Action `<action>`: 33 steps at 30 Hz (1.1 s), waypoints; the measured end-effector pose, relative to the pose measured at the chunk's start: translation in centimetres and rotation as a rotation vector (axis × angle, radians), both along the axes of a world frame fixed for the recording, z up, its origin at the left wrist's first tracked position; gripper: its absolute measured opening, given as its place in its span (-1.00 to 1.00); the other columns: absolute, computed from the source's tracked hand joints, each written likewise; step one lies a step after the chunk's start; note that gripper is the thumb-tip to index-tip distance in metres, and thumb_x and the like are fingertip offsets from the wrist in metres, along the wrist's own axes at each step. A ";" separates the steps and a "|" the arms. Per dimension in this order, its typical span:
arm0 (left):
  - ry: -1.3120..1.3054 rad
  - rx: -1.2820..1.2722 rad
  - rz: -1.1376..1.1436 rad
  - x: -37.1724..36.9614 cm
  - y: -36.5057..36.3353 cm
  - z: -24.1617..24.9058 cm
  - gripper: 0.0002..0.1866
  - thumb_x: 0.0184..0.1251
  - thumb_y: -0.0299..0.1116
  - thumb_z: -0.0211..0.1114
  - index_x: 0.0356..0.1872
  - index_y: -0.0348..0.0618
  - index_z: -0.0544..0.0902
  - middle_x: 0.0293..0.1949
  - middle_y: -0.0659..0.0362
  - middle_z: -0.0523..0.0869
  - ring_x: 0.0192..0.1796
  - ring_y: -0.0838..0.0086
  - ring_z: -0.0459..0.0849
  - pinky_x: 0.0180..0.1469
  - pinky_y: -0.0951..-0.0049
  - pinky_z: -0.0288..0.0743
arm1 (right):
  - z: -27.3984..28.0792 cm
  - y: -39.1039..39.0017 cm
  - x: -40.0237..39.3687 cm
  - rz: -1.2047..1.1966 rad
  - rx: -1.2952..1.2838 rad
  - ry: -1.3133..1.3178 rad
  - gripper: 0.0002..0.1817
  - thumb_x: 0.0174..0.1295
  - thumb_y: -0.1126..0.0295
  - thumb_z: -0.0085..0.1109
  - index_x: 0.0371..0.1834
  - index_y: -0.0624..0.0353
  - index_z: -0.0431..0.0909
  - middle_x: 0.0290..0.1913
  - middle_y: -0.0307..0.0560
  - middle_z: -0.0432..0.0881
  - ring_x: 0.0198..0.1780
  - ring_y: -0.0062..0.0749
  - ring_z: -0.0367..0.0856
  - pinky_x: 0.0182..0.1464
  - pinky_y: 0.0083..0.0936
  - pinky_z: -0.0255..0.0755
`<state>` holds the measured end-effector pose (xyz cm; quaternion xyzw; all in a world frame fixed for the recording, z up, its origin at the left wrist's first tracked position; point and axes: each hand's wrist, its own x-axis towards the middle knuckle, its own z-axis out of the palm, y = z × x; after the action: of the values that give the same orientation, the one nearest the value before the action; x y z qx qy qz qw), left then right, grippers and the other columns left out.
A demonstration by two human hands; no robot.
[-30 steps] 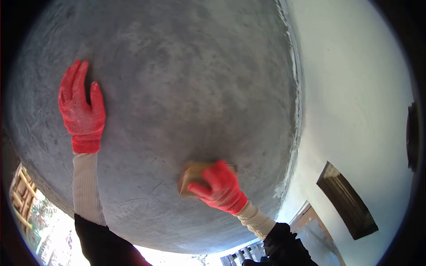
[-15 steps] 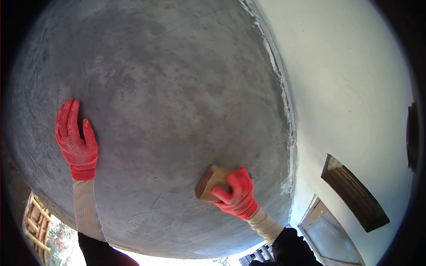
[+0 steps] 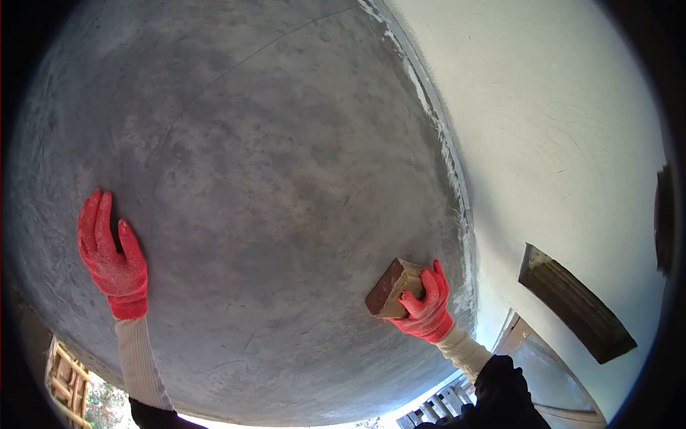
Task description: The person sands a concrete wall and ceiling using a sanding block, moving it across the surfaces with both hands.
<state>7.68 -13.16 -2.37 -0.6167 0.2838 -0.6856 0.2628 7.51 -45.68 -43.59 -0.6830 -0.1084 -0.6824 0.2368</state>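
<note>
Our right hand (image 3: 427, 307) grips a brown sanding block (image 3: 390, 289) against the grey plastered ceiling (image 3: 286, 179). At nine o'clock of it, our left hand (image 3: 111, 261) presses flat, fingers spread wide.

No writing, label, brand, number or sign can be read anywhere in view. The grey plastered surface (image 3: 271, 179) under the fingers is bare of lettering, the brown block (image 3: 389, 288) gripped by the right hand (image 3: 427, 307) shows no mark on its visible faces, and the red gloves carry no legible print, neither on the right hand nor on the left hand (image 3: 111, 261) pressed flat against the plaster.
</note>
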 end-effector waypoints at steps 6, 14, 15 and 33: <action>0.024 -0.006 -0.007 -0.2 0.1 0.1 -0.57 0.45 -0.46 0.19 0.32 -0.21 0.57 0.35 0.02 0.58 0.39 0.05 0.50 0.45 0.09 0.32 | 18.0 -3.6 0.2 -0.021 0.145 -0.017 0.02 -0.39 0.09 0.72 0.32 -0.11 0.45 0.37 0.38 0.32 0.31 0.42 0.39 0.30 0.21 0.35; -0.006 -0.011 0.005 -0.1 0.1 -0.1 -0.58 0.44 -0.46 0.19 0.30 -0.21 0.58 0.35 0.02 0.58 0.40 0.05 0.50 0.45 0.09 0.32 | 5.3 -2.1 0.1 -0.090 0.099 0.018 0.00 -0.36 0.05 0.73 0.28 -0.08 0.42 0.36 0.34 0.33 0.34 0.45 0.35 0.24 0.29 0.36; 0.012 -0.019 -0.003 -0.1 0.1 0.1 -0.58 0.44 -0.46 0.19 0.30 -0.21 0.58 0.35 0.02 0.58 0.40 0.05 0.50 0.45 0.09 0.32 | 0.4 -2.1 0.7 -0.044 0.028 -0.032 -0.05 -0.36 0.04 0.73 0.21 -0.08 0.44 0.34 0.33 0.34 0.32 0.45 0.38 0.22 0.31 0.37; 0.024 -0.033 -0.010 -0.2 0.0 0.0 -0.59 0.42 -0.48 0.21 0.27 -0.21 0.61 0.33 0.01 0.60 0.37 0.03 0.53 0.43 0.09 0.36 | -2.0 -3.2 0.8 0.014 -0.115 -0.012 -0.03 -0.41 0.01 0.74 0.20 -0.23 0.42 0.34 0.30 0.35 0.29 0.46 0.41 0.22 0.30 0.39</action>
<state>7.50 -13.16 -2.36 -0.6277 0.2787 -0.6840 0.2460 8.31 -48.92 -45.59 -0.6904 -0.1534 -0.6777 0.2013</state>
